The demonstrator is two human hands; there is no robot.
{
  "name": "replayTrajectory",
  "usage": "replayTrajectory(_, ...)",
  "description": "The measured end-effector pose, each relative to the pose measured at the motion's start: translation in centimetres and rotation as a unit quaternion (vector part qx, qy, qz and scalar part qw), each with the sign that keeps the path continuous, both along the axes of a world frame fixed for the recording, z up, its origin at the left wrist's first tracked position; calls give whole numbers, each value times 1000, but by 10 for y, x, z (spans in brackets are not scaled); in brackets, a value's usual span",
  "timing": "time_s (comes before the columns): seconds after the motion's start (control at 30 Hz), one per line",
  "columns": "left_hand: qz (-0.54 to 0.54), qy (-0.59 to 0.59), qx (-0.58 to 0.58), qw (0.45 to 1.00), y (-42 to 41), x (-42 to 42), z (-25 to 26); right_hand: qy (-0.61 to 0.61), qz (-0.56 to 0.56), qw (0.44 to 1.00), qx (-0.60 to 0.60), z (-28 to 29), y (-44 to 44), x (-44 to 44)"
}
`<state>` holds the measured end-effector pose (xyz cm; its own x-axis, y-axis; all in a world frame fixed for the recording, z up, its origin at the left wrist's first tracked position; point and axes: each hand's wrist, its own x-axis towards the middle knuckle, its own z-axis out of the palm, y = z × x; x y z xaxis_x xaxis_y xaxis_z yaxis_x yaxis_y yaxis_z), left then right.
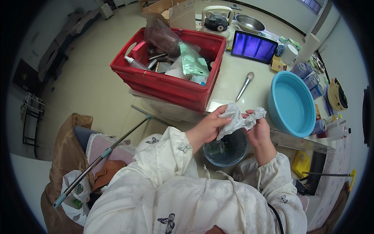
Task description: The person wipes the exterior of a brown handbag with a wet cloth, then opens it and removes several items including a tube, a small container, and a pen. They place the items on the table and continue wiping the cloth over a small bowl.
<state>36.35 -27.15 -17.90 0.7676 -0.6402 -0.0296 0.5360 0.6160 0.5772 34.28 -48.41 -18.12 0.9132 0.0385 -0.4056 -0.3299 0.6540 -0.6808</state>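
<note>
A crumpled white tissue (232, 121) stretches between my two hands above a dark blue waste bin (238, 158). My left hand (209, 125) grips the wider part, its thumb pressed on top. The twisted right end sits in the fingers of my right hand (259, 131), partly hiding them. Just beyond the tissue, a makeup brush (245, 86) with a silver handle lies on the white table (226, 79). To the right of the brush stands a light blue plastic basin (292, 102) with nothing visible inside.
A red plastic crate (163, 84) full of bottles and pouches stands at the table's left. Behind the brush are a lit tablet (254, 46), a kettle (217, 22) and a steel bowl (249, 23). Several cans (309, 79) line the right side. A long pole (102, 156) leans at my left.
</note>
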Motion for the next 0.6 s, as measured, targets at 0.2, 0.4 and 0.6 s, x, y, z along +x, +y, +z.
replayTrajectory(0.2,11,11,-34,999,-1,-2,-3,-32,-64,994,-86,1,3,3)
replayTrajectory(0.4,-92,-11,28,995,3,-5,6,-71,-59,982,-166,2,13,-4)
replayTrajectory(0.6,50,-242,284,927,-9,-19,1,-191,10,947,-259,2,24,-11)
